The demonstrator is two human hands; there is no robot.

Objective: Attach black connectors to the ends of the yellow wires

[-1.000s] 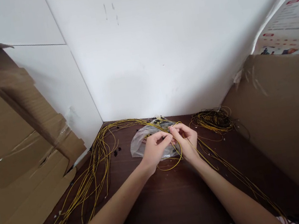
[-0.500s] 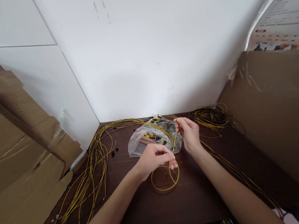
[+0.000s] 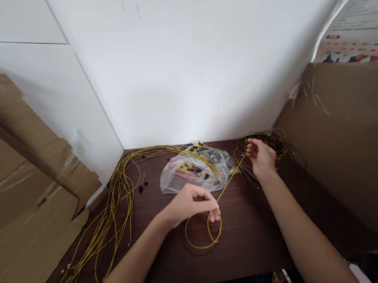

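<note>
Between the fingertips of my left hand (image 3: 196,204) a thin yellow wire (image 3: 231,181) is pinched, and its slack hangs in a loop just above the brown table (image 3: 167,267). The wire runs taut up and right to my right hand (image 3: 262,157), whose closed fingers grip it farther along. Behind my left hand lies a clear plastic bag (image 3: 173,178) holding small black and yellow parts. A bundle of yellow wires (image 3: 114,213) stretches across the table's left side, with its far ends over the bag. A coil of black and yellow wires (image 3: 276,140) lies behind my right hand.
Cardboard (image 3: 11,192) stands along the left edge, and a large cardboard box (image 3: 366,149) stands at the right with a printed sheet (image 3: 362,28) above it. A white wall (image 3: 175,65) closes off the back. Small black pieces (image 3: 142,188) lie left of the bag.
My right hand has moved right, away from my left hand, drawing the wire out straight between them. My left hand keeps its pinch, with the loop still hanging below it.
</note>
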